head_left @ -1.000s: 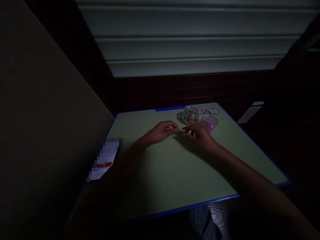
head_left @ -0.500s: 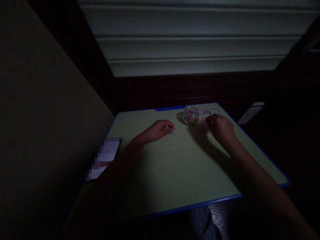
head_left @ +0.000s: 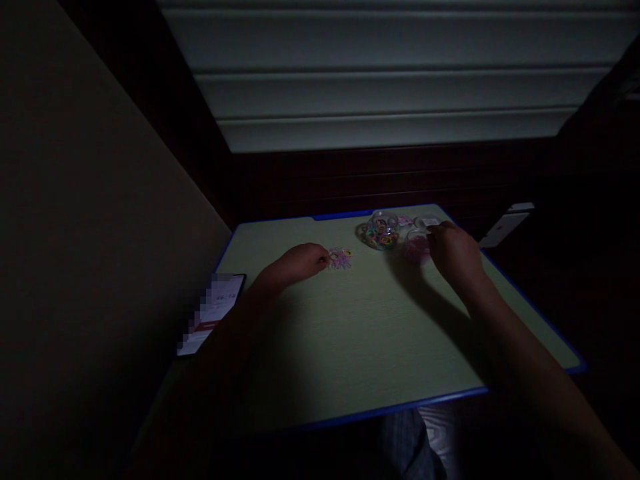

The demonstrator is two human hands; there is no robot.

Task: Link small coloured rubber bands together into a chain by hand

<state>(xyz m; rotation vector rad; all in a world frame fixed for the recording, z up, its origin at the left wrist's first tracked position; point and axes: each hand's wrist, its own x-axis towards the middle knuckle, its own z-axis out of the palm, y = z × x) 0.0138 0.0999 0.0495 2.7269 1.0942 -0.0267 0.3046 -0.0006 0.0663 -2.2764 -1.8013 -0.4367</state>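
Pinkish bands (head_left: 341,259) are lying at the curled left hand's (head_left: 303,260) three o'clock; the right hand (head_left: 454,250) is pinching, a tub (head_left: 417,256) at nine; I cannot tell either's hold.

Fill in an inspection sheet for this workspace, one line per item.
Surface: pale green table with blue edging.
Work items: small pinkish pile; clear container of multicoloured rings; pink-filled tub.
Clutter: phone-like device at the table's left edge.
Hands: left hand curled beside the pile; right hand, fingertips together, by the tub's right side; held items unclear.
Cables: nothing seen.
Surroundings: dim; pale slatted panel beyond the table, wall at left.
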